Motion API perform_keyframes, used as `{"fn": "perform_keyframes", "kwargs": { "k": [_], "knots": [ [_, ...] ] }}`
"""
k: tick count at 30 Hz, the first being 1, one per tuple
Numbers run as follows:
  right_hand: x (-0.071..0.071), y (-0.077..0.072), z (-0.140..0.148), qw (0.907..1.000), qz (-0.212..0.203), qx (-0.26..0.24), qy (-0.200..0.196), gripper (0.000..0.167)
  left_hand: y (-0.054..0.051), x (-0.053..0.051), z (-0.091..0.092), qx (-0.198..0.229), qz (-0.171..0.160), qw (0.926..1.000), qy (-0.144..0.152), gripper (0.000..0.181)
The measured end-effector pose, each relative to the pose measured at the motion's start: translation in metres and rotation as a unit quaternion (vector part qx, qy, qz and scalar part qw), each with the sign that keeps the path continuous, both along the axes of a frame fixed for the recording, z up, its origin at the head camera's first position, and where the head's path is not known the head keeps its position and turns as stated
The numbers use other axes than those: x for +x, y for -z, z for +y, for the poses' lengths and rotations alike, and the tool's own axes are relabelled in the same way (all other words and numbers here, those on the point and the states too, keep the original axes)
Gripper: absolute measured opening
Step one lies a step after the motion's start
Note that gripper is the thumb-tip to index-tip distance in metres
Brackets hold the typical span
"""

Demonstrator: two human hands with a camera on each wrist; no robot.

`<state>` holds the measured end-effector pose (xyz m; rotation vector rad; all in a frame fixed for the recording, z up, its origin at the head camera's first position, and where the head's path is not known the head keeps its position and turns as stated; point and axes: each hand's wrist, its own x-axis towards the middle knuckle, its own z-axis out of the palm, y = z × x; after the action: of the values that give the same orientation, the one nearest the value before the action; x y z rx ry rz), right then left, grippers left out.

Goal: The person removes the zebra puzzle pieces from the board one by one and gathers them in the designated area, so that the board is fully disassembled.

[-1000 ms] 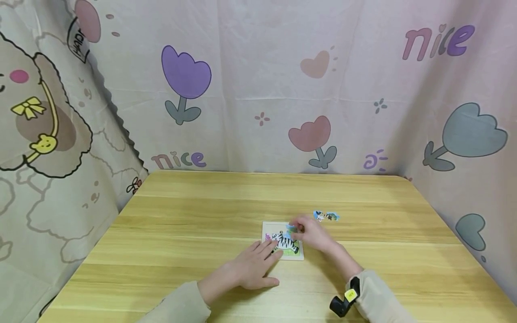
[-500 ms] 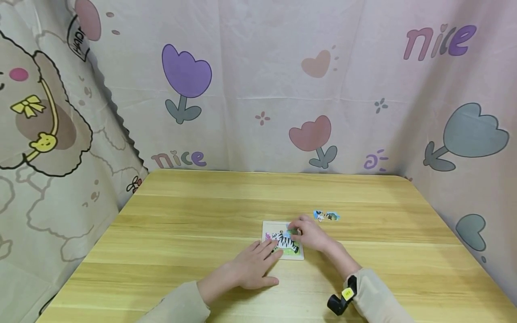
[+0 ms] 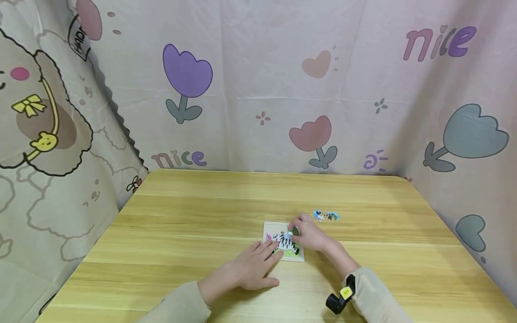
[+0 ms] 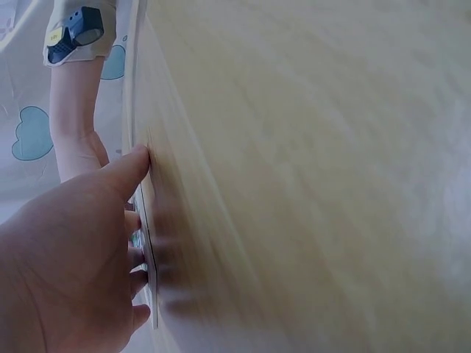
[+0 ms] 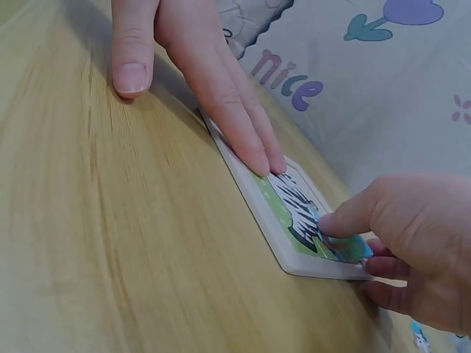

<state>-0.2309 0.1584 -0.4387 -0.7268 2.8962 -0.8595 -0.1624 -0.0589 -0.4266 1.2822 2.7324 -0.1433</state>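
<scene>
A square puzzle board [image 3: 276,224] with a pale frame and a zebra picture [image 3: 286,242] lies on the wooden table. My left hand [image 3: 253,268] rests on its lower left part with fingers straight, and the thumb touches the table. At the board's upper right corner, my right hand [image 3: 310,234] pinches a blue and green puzzle piece [image 5: 355,248] between thumb and fingers. In the right wrist view the piece sits tilted over the zebra's back; the fingers hide part of it. The left wrist view shows the left hand [image 4: 70,250] at the board's edge.
Two loose puzzle pieces, one with black and white on blue [image 3: 318,216] and one with green and brown [image 3: 332,216], lie beyond the right hand. A patterned curtain [image 3: 250,67] hangs behind the wooden table [image 3: 194,215].
My right hand has shifted slightly and the piece in its fingers has turned and tilted at the board's upper right. The left hand stays in place; the board has barely moved.
</scene>
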Motion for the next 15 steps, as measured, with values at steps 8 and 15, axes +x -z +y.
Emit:
{"fn": "perform_keyframes", "kwargs": {
  "k": [8, 15],
  "knots": [
    [-0.0029, 0.0062, 0.0012, 0.9978, 0.018, -0.06, 0.021, 0.036, -0.0019, 0.0009, 0.0005, -0.002, -0.006, 1.0, -0.003, 0.071],
    [-0.0036, 0.0061, 0.0032, 0.9942, 0.023, -0.1, 0.033, 0.029, -0.0001, 0.0002, 0.0008, 0.0, -0.004, 1.0, -0.005, 0.071]
  ]
}}
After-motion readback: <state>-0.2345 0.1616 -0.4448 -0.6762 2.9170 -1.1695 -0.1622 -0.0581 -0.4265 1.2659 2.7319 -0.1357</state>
